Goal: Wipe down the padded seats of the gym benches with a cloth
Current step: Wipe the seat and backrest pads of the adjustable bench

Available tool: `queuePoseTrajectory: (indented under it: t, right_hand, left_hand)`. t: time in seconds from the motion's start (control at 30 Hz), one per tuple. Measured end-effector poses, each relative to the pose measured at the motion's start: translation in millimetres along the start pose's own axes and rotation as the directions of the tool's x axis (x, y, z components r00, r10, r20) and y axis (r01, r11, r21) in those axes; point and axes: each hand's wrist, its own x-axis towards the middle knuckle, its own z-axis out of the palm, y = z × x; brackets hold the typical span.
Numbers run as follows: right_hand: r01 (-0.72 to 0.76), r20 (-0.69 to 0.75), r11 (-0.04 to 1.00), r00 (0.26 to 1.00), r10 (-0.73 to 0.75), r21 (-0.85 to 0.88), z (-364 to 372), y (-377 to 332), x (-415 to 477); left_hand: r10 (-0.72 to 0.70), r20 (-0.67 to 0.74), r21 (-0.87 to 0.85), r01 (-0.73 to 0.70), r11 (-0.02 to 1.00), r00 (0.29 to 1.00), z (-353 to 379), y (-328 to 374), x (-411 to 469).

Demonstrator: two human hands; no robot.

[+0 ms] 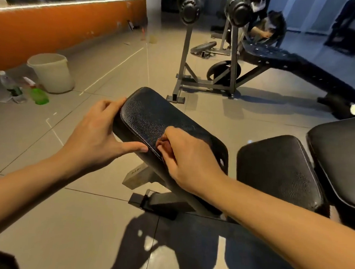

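Steadying the padded seat (153,117) with your left hand (96,131), fingers (110,104) and thumb clasping its left edge, you press your right hand (184,154) on its pebbled, firm-looking top, fingers curled over what looks like a small, limp cloth (162,143) bunched beneath them.

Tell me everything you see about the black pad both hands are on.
The bench pad is black, grainy, leather-like upholstery with a stitched seam along its edge and rounded corners, mounted on a grey metal frame. The left hand grips its left edge; the right hand rests curled on top.
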Motion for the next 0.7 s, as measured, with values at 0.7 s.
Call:
queuePoseTrajectory:
  t: [0.7]
  right_hand:
    - [-0.447,-0.028,0.876,0.893,0.45,-0.178,-5,79,-13]
  left_hand:
    - [-0.05,-0.06,-0.014,0.049,0.999,0.997,25,12,-18]
